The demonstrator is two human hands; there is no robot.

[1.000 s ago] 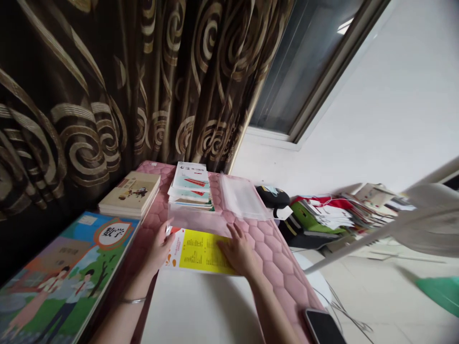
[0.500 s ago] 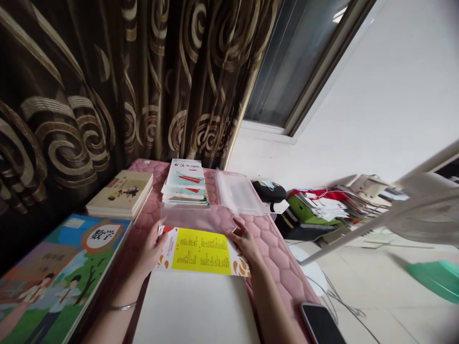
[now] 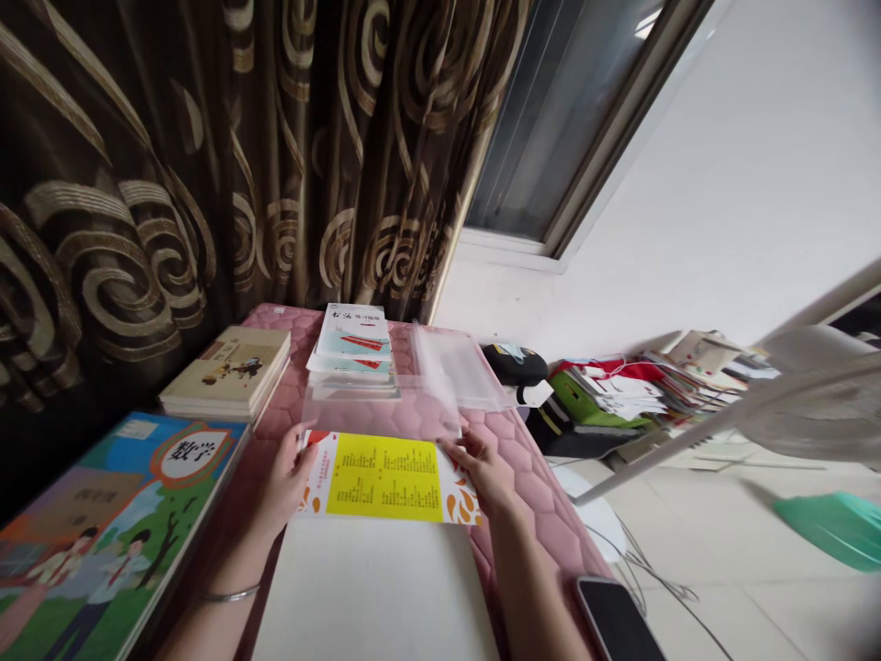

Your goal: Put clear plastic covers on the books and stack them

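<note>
A book with a yellow and white cover (image 3: 383, 477) lies in front of me on the pink quilted surface (image 3: 537, 514). My left hand (image 3: 285, 477) pinches its left edge together with a clear plastic sleeve (image 3: 382, 408) that sticks out beyond the book's far end. My right hand (image 3: 485, 468) pinches the right edge of the same sleeve at the book's far right corner. Both hands have their fingers closed on the plastic.
A stack of thin booklets (image 3: 352, 353) and a second clear sleeve (image 3: 458, 367) lie beyond. A tan book stack (image 3: 227, 372) and a large maths textbook (image 3: 103, 532) sit at left. A phone (image 3: 616, 620) lies near right. Curtains hang behind; clutter covers the floor at right.
The clear sleeve has come further off the far end of the yellow book, showing more of its cover. My right hand moved from flat on the cover to the right corner.
</note>
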